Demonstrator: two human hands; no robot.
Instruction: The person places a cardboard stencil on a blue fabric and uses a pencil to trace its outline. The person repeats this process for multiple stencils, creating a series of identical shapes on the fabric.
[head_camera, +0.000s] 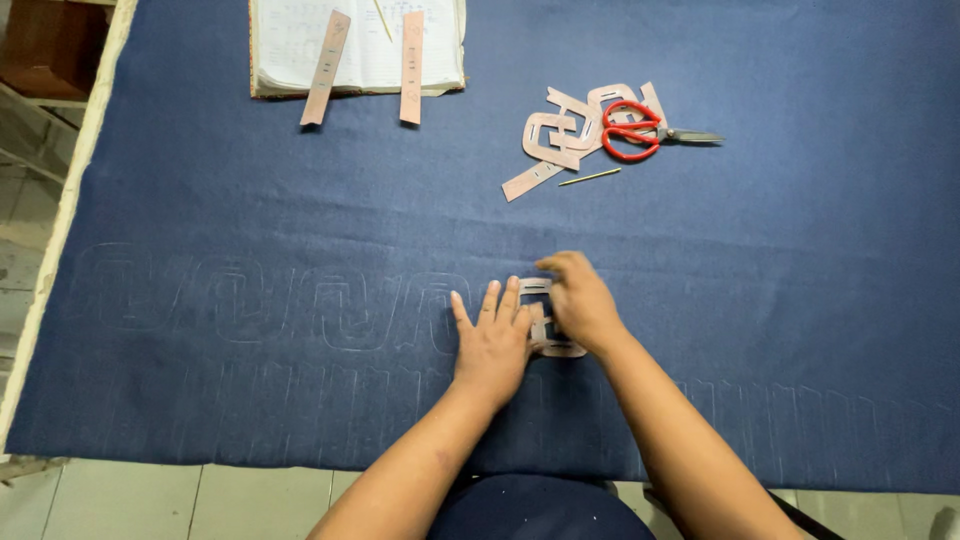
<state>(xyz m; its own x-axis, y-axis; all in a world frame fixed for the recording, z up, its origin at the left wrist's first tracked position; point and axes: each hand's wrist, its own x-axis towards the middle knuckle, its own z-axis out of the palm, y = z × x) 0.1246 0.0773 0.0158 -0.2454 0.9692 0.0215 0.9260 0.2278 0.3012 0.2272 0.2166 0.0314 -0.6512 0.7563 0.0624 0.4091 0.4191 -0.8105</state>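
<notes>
A small pinkish cardboard template lies flat on the dark blue cloth near the front edge. My left hand presses flat on the template's left side, fingers spread and pointing away from me. My right hand rests on its right side with fingers curled; whether they pinch a marking tool is hidden. Faint chalk outlines of the same shape run in a row to the left of my hands.
Red-handled scissors lie on a pile of cardboard templates at the back right, a thin stick beside them. An open notebook with two cardboard strips sits at the back. The table's left edge borders a tiled floor.
</notes>
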